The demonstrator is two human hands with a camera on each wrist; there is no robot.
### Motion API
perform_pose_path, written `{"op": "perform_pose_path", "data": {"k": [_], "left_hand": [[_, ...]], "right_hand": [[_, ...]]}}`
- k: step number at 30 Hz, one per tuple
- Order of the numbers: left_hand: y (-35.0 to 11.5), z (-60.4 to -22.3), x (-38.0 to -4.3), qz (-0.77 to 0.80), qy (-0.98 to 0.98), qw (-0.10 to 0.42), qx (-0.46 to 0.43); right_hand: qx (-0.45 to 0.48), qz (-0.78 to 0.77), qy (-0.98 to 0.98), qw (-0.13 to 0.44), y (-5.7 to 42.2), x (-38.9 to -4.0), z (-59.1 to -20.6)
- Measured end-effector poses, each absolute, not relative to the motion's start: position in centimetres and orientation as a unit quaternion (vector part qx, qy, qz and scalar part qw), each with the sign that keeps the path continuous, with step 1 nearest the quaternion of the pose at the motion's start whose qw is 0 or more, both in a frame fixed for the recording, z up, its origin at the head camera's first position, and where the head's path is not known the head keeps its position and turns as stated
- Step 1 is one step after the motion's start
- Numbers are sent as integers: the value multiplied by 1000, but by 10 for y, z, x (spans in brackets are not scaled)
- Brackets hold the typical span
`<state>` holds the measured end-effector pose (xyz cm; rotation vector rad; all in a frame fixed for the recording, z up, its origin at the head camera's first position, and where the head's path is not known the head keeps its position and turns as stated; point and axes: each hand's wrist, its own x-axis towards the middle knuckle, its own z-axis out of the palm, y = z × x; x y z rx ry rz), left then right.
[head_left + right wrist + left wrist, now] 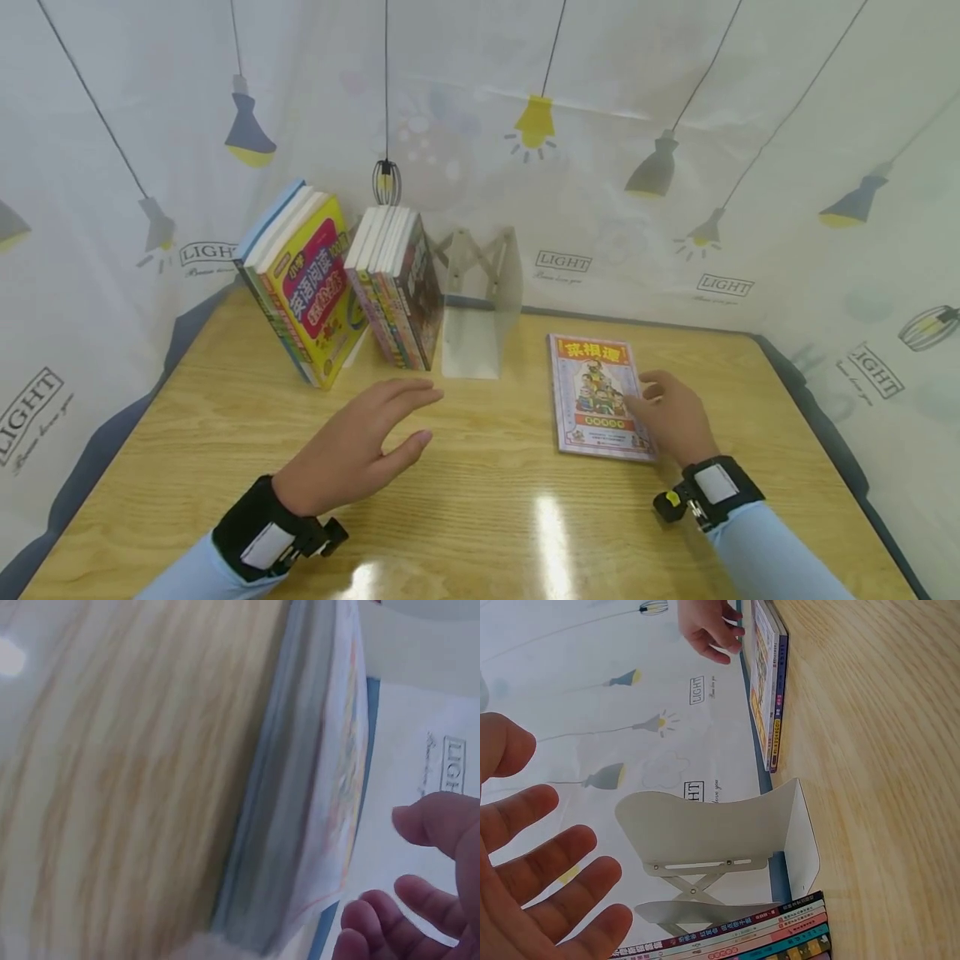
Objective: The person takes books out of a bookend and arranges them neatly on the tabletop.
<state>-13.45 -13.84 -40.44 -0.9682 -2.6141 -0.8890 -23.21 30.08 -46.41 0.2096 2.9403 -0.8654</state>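
Observation:
My right hand (675, 415) is at the right edge of a purple-bordered book (596, 396) with a cartoon cover, lying flat on the table. In the right wrist view the thumb and loosely bent fingers (427, 825) appear just apart from its cover. The left wrist view shows two thin books (769, 690) stacked there. My left hand (360, 446) hovers over the table with fingers spread, holding nothing. Beyond it a row of thin books (397, 287) stands upright against a white expandable bookend (480, 304).
Several larger books, the front one yellow (318, 292), lean at the left of the row. The wooden table (465, 517) meets a curtain (465, 125) printed with lamps at its back and sides.

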Motion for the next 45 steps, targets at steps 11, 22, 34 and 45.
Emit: {"op": "perform_pose_path", "data": {"k": [11,22,34,45], "left_hand": [[-139,-404,-135,-307,-890,109,-318],[-139,-409,-136,-323,-881,129,-322],[-137,-409,-137,-323,-880,129,-324],[-135,-410,-136,-318,-879,136,-329]], "right_hand": [[-1,-305,952,-12,271,-217,-443],[-122,-328,932,-94,243,-203,-427],[-207,-352,912,-44,211,-177,-407],[-255,-342,902,-70,193,-160,-397]]}}
